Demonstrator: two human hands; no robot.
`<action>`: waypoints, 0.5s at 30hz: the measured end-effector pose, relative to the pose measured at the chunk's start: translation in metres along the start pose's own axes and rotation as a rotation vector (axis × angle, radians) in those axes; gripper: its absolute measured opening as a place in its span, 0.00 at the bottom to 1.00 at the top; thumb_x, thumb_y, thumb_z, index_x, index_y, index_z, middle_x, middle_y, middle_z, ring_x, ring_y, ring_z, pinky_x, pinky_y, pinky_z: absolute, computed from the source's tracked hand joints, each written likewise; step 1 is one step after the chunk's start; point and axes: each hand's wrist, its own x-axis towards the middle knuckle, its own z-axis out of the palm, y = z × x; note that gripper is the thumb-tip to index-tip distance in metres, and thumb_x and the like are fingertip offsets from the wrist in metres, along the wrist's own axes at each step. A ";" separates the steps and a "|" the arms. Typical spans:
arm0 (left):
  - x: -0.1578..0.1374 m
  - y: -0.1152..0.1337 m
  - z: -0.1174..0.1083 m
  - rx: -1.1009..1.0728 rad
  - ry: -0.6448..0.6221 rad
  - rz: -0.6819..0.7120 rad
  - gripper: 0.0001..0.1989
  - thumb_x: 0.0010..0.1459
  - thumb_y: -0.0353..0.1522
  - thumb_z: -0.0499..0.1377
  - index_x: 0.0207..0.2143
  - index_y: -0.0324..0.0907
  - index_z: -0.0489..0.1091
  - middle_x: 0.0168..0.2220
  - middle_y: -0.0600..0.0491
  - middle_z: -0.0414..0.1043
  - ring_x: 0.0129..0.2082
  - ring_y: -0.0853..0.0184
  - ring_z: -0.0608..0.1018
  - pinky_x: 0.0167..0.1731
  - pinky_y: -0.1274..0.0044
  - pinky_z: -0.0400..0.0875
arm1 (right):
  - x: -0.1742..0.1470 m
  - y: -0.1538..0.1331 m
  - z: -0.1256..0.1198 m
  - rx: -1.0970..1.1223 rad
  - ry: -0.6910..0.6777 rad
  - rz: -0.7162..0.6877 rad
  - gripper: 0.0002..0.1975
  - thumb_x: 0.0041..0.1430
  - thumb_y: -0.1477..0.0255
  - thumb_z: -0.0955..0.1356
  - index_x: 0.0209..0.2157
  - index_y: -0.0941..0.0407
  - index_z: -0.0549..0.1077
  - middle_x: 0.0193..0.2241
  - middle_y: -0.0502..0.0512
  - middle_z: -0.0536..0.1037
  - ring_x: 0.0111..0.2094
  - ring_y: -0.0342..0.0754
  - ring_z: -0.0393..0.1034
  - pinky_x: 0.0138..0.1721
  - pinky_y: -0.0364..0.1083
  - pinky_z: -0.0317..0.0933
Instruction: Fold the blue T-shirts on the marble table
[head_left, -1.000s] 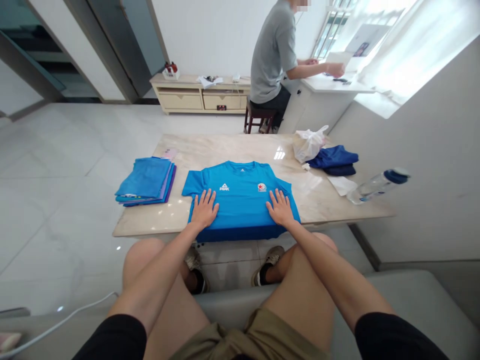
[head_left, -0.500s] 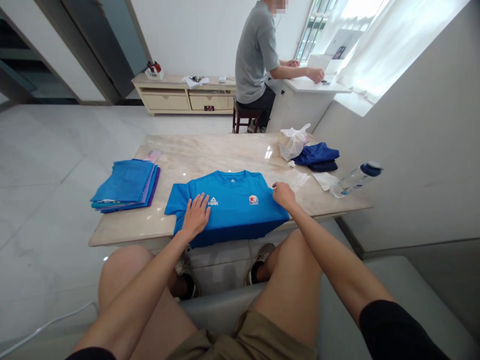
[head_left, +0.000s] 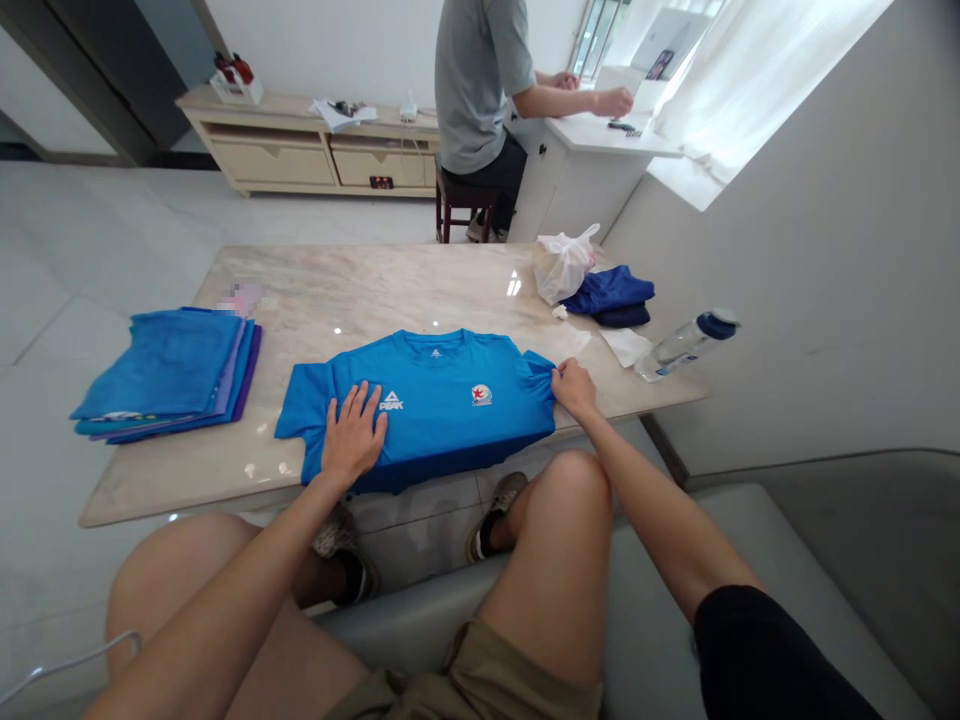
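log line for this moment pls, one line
left hand: flat on blue t-shirt | right hand: pinching its right sleeve | shirt: front up on marble table | folded stack: at left

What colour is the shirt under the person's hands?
Bright blue T-shirt with small white and red chest logos, seen in the head view.

Blue T-shirt lies flat, front up, hem overhanging table edge
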 end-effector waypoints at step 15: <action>0.000 0.003 -0.003 -0.010 0.007 -0.011 0.35 0.77 0.42 0.43 0.79 0.41 0.62 0.81 0.41 0.56 0.82 0.49 0.58 0.80 0.47 0.47 | 0.022 -0.012 0.000 0.149 0.042 -0.015 0.17 0.72 0.59 0.71 0.50 0.57 0.81 0.57 0.70 0.83 0.62 0.64 0.74 0.60 0.54 0.67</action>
